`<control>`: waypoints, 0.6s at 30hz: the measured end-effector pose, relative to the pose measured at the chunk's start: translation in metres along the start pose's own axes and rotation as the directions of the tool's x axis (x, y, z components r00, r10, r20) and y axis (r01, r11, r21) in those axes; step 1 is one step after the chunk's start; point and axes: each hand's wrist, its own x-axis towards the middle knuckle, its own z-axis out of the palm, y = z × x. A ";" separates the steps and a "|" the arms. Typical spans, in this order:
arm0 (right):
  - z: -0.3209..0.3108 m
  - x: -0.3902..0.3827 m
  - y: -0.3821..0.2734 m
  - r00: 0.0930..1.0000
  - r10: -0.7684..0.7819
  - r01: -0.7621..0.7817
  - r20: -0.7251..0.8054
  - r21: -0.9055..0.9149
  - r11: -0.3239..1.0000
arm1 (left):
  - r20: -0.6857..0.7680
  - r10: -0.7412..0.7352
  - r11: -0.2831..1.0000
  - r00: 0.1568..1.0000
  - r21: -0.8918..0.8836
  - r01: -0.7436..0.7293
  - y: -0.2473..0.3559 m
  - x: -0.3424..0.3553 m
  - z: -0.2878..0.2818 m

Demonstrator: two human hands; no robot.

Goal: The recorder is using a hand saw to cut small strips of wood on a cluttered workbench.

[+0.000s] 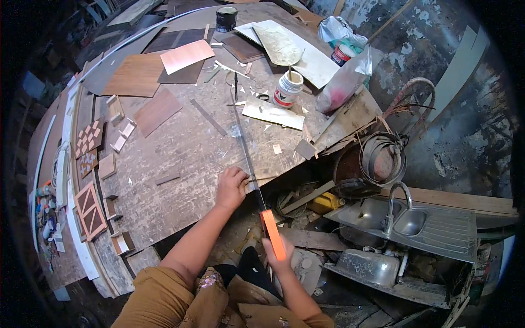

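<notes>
Orange-handled saw (pixel 267 220) points away, its length leaning left

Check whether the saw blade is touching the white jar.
Apart. The head view shows the saw blade passing to the left of the white jar, with part of a pale board visible between them.

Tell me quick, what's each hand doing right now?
Left hand: curled on the scuffed brown wooden table; grip unclear.
Right hand: closed, holding the long orange-handled metal saw.
</notes>
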 end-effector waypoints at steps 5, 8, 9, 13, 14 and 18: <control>0.003 0.002 0.001 0.997 0.075 -0.077 0.036 0.051 0.996 | -0.030 -0.051 0.999 0.998 -0.001 0.051 -0.001 0.000 0.001; -0.015 -0.036 0.011 0.998 -0.022 0.028 0.054 -0.114 0.993 | -0.039 -0.049 0.999 0.998 0.011 0.049 -0.001 0.001 0.002; -0.021 -0.047 0.010 0.999 0.003 -0.001 0.034 -0.083 0.997 | -0.037 -0.040 0.999 0.999 0.013 0.040 -0.002 -0.001 0.002; -0.031 -0.043 0.008 0.996 0.005 0.006 0.094 -0.116 0.993 | -0.021 -0.039 0.999 0.999 -0.007 0.039 -0.005 -0.001 0.003; -0.029 -0.031 0.001 0.996 -0.031 0.042 0.088 -0.124 0.991 | -0.036 -0.063 0.998 0.997 -0.021 0.062 -0.004 0.003 0.004; -0.021 -0.034 0.011 0.986 -0.123 0.147 0.115 -0.230 0.962 | -0.012 -0.052 0.999 0.999 0.011 0.053 -0.003 0.005 0.005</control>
